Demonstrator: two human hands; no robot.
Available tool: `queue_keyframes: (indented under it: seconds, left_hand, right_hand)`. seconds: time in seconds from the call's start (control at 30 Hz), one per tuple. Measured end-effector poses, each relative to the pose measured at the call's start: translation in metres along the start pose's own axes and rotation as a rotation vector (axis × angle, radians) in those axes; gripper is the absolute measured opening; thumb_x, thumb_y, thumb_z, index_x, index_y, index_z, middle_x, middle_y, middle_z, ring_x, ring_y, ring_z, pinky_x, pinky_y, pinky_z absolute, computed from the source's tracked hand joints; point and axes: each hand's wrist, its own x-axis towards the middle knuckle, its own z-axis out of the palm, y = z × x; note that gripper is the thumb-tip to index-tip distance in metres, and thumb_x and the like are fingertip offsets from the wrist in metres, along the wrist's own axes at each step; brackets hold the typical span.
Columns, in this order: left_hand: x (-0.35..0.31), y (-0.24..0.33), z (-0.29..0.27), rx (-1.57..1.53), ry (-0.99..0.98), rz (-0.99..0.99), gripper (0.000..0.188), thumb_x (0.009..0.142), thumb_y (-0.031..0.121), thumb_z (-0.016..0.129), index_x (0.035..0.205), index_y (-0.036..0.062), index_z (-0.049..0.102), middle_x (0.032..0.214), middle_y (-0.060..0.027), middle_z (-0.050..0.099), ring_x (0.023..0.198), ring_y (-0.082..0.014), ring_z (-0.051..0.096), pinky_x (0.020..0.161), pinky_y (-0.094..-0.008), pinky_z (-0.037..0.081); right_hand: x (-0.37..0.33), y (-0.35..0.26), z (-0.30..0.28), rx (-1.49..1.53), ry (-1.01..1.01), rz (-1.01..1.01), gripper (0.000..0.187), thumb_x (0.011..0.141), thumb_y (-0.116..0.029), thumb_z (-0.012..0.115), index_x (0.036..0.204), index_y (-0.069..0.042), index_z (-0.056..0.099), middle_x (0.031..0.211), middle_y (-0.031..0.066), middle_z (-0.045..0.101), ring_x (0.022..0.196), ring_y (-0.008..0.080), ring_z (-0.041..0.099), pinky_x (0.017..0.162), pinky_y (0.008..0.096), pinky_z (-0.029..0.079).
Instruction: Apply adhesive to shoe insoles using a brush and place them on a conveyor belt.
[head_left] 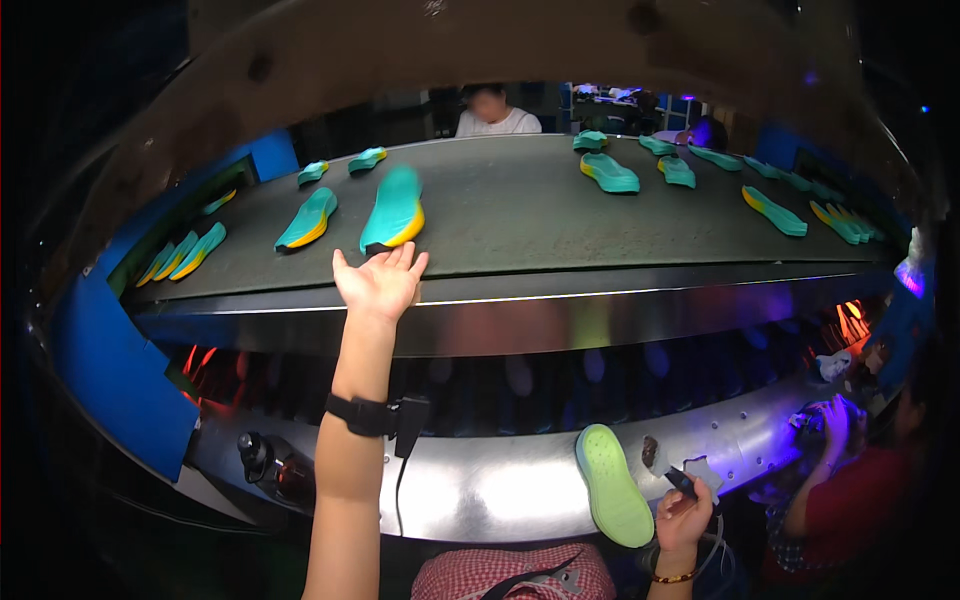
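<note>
My left hand [380, 285] reaches over the edge of a dark conveyor belt [490, 225], palm up and fingers spread. Its fingertips meet the black-and-yellow near end of a teal shoe sole [393, 212], whose far end is blurred. Whether the fingers bear any of its weight cannot be told. At lower right, my right hand [686, 515] is closed around a black-handled tool [680, 482], perhaps a brush with a brown tip. Just left of that hand, a light green shoe sole [614, 487] lies on the metal ledge [480, 480].
More teal-and-yellow soles [307, 220] sit on the belt at both sides. A dark bottle [272, 463] stands on the ledge at left. Beyond the belt is a person in white [497, 118]; another in red [850, 505] works close by at right. Blue panels [115, 360] flank the belt.
</note>
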Motion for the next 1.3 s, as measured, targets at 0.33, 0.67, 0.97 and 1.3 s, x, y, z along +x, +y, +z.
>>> queue_keyframes:
  seconds: [0.33, 0.67, 0.97, 1.3]
  left_hand:
    - [0.0, -0.015, 0.001, 0.586, -0.111, 0.175, 0.063, 0.087, 0.033, 0.046, 0.13, -0.006, 0.022, 0.134, -0.0193, 0.029, 0.125, -0.0271, 0.029, 0.103, -0.038, 0.027]
    - [0.022, -0.03, 0.031, 1.218, -0.165, 0.151, 0.043, 0.085, 0.024, 0.05, 0.119, -0.0017, 0.042, 0.116, -0.0134, 0.047, 0.11, -0.0208, 0.045, 0.095, -0.0321, 0.035]
    - [0.091, -0.141, 0.125, 2.16, -0.382, 0.253, 0.053, 0.08, 0.025, 0.056, 0.122, -0.0031, 0.041, 0.121, -0.0156, 0.048, 0.114, -0.0252, 0.044, 0.095, -0.0332, 0.034]
    - [0.186, -0.297, 0.115, 2.568, -0.753, 0.242, 0.063, 0.078, 0.027, 0.059, 0.13, 0.0028, 0.033, 0.126, -0.0243, 0.041, 0.118, -0.0352, 0.038, 0.098, -0.0366, 0.032]
  right_hand:
    - [0.021, 0.033, -0.038, -0.254, 0.042, 0.174, 0.022, 0.085, -0.021, 0.051, 0.099, -0.004, 0.056, 0.065, 0.0037, 0.056, 0.057, 0.0133, 0.053, 0.048, 0.0223, 0.037]
    - [0.033, 0.046, -0.06, -0.072, -0.076, 0.373, 0.027, 0.086, -0.021, 0.049, 0.102, -0.001, 0.056, 0.068, 0.0034, 0.055, 0.053, 0.0099, 0.047, 0.046, 0.0201, 0.038]
    - [0.063, 0.094, -0.12, -0.171, -0.118, 0.439, 0.034, 0.087, -0.027, 0.051, 0.106, 0.001, 0.056, 0.077, 0.0012, 0.058, 0.059, 0.0073, 0.044, 0.054, 0.02, 0.04]
    - [0.062, 0.043, -0.073, -0.432, 0.089, 0.282, 0.026, 0.088, -0.024, 0.047, 0.095, -0.001, 0.058, 0.07, 0.0, 0.051, 0.061, 0.0065, 0.046, 0.054, 0.0177, 0.036]
